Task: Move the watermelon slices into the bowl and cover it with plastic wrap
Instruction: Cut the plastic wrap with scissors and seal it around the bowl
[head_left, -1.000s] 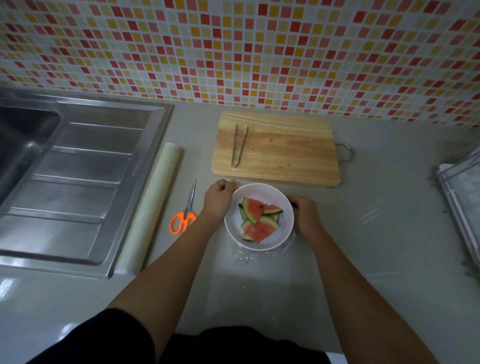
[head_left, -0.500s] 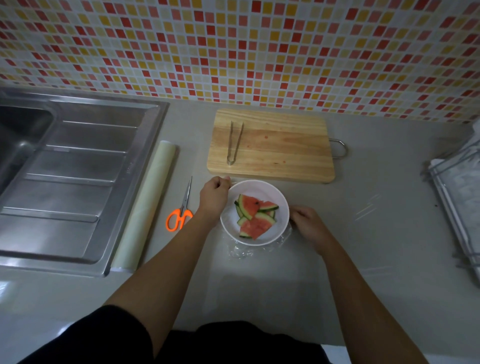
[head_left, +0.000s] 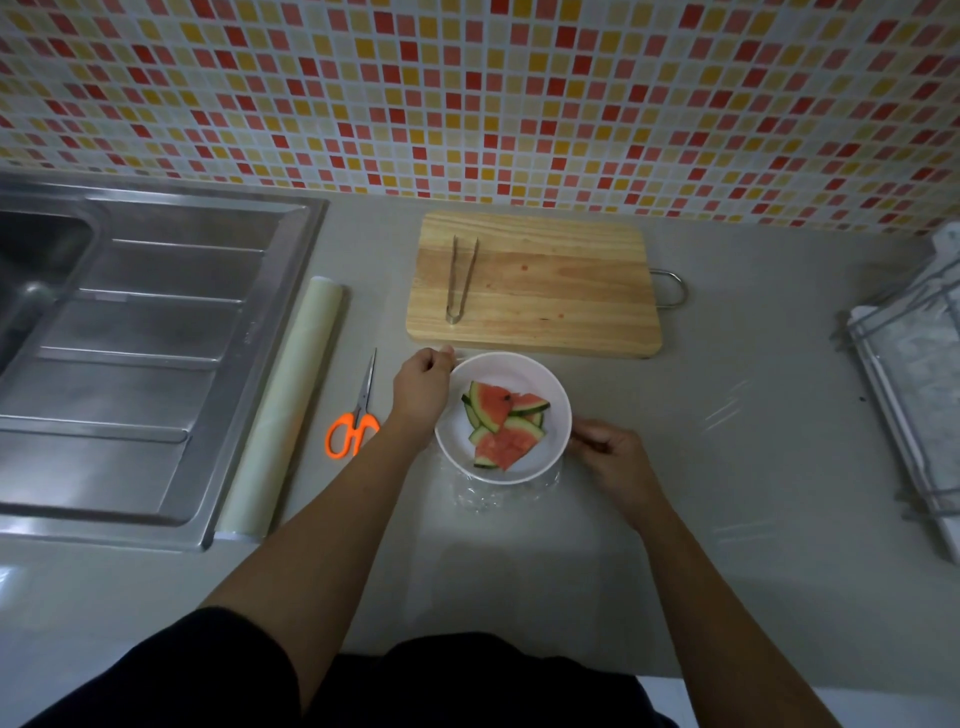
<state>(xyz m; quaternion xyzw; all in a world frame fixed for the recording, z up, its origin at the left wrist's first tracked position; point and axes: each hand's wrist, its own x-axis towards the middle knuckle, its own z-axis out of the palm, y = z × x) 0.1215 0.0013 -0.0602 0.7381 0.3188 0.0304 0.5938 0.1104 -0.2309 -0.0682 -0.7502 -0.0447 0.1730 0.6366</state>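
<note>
Pinching plastic wrap (head_left: 483, 494) at bowl (head_left: 545, 375) rim: left hand (head_left: 423, 387), right hand (head_left: 609, 457); roll (head_left: 291, 410) long axis near-to-far.

Grey countertop (head_left: 727, 467) with inset sink (head_left: 130, 338). Lying on it: plastic wrap roll (head_left: 283, 405), orange-handled scissors (head_left: 358, 415), white bowl (head_left: 498, 366) edged by crumpled clear film (head_left: 483, 496), wooden cutting board (head_left: 535, 286), wire rack (head_left: 914, 395) at right.

Tongs (head_left: 452, 313) on cutting board (head_left: 561, 291), scissors (head_left: 362, 413)

white bowl (head_left: 556, 400); red-green watermelon slices (head_left: 501, 423); orange-handled scissors (head_left: 356, 421)
</note>
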